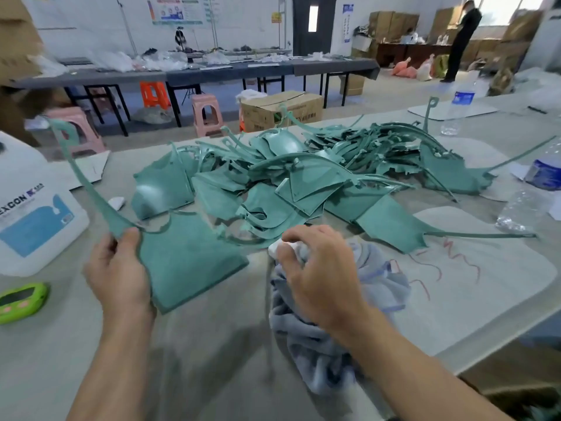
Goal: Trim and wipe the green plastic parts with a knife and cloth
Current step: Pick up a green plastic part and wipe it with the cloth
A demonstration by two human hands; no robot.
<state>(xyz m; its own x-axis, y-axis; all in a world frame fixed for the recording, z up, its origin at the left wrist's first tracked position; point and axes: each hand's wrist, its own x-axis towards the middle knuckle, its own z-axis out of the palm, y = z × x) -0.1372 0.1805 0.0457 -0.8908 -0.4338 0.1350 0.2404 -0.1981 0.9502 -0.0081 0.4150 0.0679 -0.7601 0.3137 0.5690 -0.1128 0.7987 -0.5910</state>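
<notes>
My left hand [121, 275] grips a flat green plastic part [188, 256] by its left edge, thumb on top; a long thin green strip rises from it toward the upper left. My right hand [318, 268] grips a bunched grey-blue cloth [315, 338] together with a small white object at the fingertips [280, 249], just right of the held part. A large pile of green plastic parts [303, 174] lies across the table behind both hands. No knife can be made out.
A white jug with a blue label [33, 214] stands at the left, a green handheld device [21, 302] below it. White mats [473, 284] lie at the right; water bottles [458, 107] and crumpled plastic [522, 214] sit far right. A person stands in the back right.
</notes>
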